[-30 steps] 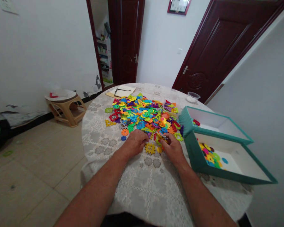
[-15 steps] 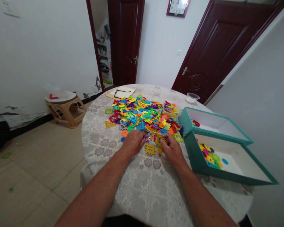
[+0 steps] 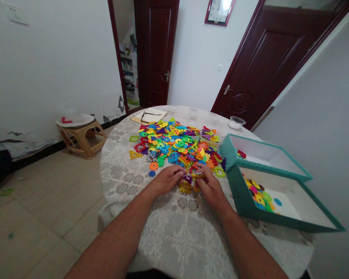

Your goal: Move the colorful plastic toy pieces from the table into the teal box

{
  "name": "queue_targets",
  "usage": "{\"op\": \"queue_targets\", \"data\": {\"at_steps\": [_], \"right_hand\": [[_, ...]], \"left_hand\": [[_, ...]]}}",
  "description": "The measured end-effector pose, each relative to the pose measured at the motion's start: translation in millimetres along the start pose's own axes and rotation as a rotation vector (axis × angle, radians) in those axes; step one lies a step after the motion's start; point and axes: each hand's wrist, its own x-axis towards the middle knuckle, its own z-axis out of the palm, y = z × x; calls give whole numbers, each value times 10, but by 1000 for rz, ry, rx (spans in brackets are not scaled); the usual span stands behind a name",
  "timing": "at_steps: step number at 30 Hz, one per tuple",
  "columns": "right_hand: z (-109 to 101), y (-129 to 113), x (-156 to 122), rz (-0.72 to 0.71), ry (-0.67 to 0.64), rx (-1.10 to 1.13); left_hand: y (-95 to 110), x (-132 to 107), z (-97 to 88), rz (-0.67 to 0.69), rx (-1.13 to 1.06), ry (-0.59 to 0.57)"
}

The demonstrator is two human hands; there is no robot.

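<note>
Purple plastic toothed piece (image 3: 187,178) sits pinched by the palm-down left hand (image 3: 165,180); the right hand (image 3: 209,186) pinches a yellow plastic piece (image 3: 199,175) alongside.

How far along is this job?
Done: a few colourful plastic pieces lie in the near teal box, red ones in the far teal box. In hand: left hand and right hand pinch small purple and yellow pieces. Left: the large multicoloured pile on the table.

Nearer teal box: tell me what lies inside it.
The nearer teal box holds a heap of colourful plastic pieces at its left end, one blue piece apart. Its near wall hides the floor strip behind it.
</note>
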Motion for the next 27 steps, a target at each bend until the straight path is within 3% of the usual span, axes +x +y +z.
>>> {"op": "queue_targets", "data": {"at_steps": [5, 9, 13, 16, 22, 24, 27], "right_hand": [[-32, -63, -34, 1, -128, -49], [-31, -98, -40, -74, -154, -80], [7, -118, -47, -79, -161, -163], [35, -103, -50, -34, -95, -179], [10, -36, 13, 106, 183, -52], [-2, 0, 47, 207, 200, 58], [-17, 34, 97, 368, 193, 378]], "left_hand": [[-43, 17, 43, -15, -110, -9], [-65, 42, 33, 8, -131, 86], [-46, 41, 37, 22, -209, 47], [-49, 44, 21, 20, -172, 112], [-155, 101, -119, -30, -202, 541], [-182, 118, -148, -48, -182, 569], [-182, 127, -151, -78, -35, 490]]}}
